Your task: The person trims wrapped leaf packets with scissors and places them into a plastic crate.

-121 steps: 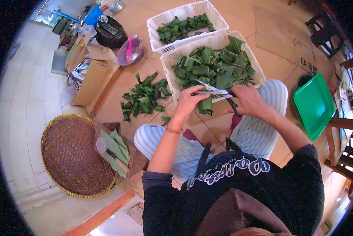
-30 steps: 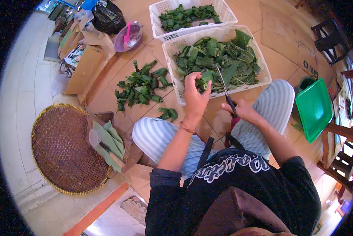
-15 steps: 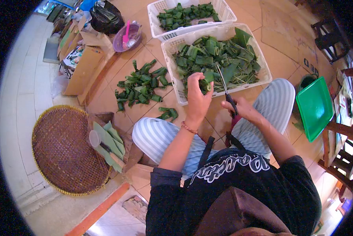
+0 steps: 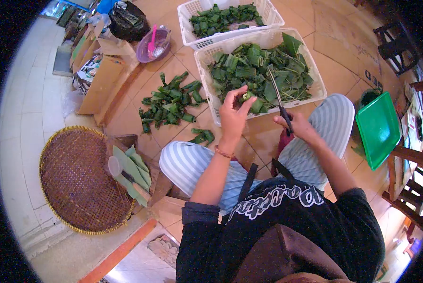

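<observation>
My left hand pinches a rolled green leaf piece over the near edge of a white crate. In my right hand are black-handled scissors, their blades pointing up over the crate and looking closed. That crate holds a heap of cut and rolled leaves. Behind it stands a second white crate with more leaf rolls. On the tiled floor to the left lies a pile of leaf rolls, with a few more near my knee.
Left are a round woven tray, flat leaves with a clear cup, and a cardboard box. A purple bowl and a black bag stand farther back. A green tray leans at right.
Scissors and right hand have moved slightly right and away from the leaf roll. My left hand has tilted the roll, and its curled end now shows. Earlier, the open blades were close to my left fingers.
</observation>
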`<state>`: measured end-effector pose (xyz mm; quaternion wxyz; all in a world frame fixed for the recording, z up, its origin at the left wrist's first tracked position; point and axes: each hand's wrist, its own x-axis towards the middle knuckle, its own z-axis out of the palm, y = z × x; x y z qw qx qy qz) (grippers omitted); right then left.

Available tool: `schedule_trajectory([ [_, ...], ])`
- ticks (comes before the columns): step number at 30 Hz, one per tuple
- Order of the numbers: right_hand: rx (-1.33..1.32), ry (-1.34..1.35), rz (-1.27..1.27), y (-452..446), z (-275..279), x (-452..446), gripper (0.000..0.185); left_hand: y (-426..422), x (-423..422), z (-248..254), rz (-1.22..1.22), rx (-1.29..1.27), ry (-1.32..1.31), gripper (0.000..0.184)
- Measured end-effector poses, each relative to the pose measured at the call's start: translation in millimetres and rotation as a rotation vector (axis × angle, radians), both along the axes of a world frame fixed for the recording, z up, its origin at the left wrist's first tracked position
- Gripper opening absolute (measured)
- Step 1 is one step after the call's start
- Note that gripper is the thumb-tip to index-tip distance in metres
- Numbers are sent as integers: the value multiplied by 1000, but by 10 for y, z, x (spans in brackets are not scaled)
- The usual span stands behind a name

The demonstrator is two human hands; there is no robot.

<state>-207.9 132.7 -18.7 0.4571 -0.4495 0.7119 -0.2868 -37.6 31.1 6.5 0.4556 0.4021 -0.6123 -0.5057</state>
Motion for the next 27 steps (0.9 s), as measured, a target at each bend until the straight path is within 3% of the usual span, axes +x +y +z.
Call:
schedule_trajectory([
  [3, -98, 51, 40, 7, 43, -12, 50, -11, 10, -30, -32, 79, -19, 19],
  [6, -49, 102, 52, 21, 81, 11, 50, -93, 75, -248, -78, 101, -213, 22],
  [9, -50, 61, -15, 17, -334, -75, 45, -419, 23, -521, -196, 252, -405, 27],
  [10, -61, 31, -45, 31, -477, -107, 44, -525, -11, -198, -142, 242, -371, 27],
  [11, -52, 2, -71, 26, -447, -117, 43, -831, -27, -321, -77, 214, -309, 26],
  [12, -43, -30, -97, 15, -370, -111, 42, -967, -75, 70, -58, 336, -56, 28],
  [13, -31, -62, -122, 12, -338, -102, 42, -1212, -78, 165, -116, 242, 257, 33],
  [14, -32, -69, -127, 30, -368, -119, 41, -1423, -46, 372, -181, 312, 407, 37],
  [18, 61, -90, -94, 67, -344, -136, 41, -1824, 358, 780, -79, 78, 300, 34],
  [19, 34, -46, -62, 78, -448, -178, 41, -1851, 545, 731, -109, 118, 229, 33],
  [22, 25, 15, -6, 77, -478, -147, 44, -1735, 1135, 302, -146, 274, -45, 33],
  [25, 88, 20, 8, 12, -474, -128, 47, -1422, 1750, -750, -153, 434, -416, 27],
  [27, 100, -69, -27, -46, -209, 56, 43, -1046, 2085, -1802, -230, 91, -719, 26],
])
